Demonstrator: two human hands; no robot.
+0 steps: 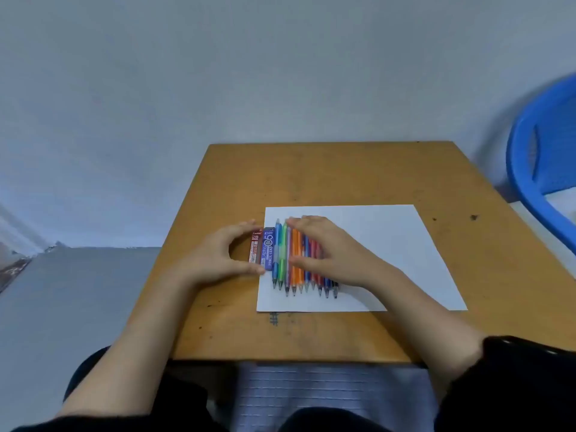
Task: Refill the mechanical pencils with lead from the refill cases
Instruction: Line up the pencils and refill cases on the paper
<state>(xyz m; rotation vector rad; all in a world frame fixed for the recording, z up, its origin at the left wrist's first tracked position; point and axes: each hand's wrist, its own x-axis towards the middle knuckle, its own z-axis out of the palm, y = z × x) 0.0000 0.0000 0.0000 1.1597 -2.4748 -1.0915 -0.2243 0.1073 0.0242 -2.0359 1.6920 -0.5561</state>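
Two lead refill cases lie side by side at the left edge of a white paper sheet [389, 244]: a red case [255, 248] marked 2B and a blue case [268, 249] marked 0.5. My left hand [218, 257] curls round them, fingertips at their far ends and thumb at their near ends. Right of the cases, several mechanical pencils [282, 260] lie in a tight row on the paper, tips pointing toward me; blue, green, orange and red ones show. My right hand [330, 247] rests flat over the row, fingers reaching the far ends, hiding most of the right-hand pencils.
The paper lies on a small wooden table [311, 169] with dark marks on its surface. A blue plastic chair [536, 151] stands at the right. A grey wall is behind and a grey floor to the left. My lap is under the table's near edge.
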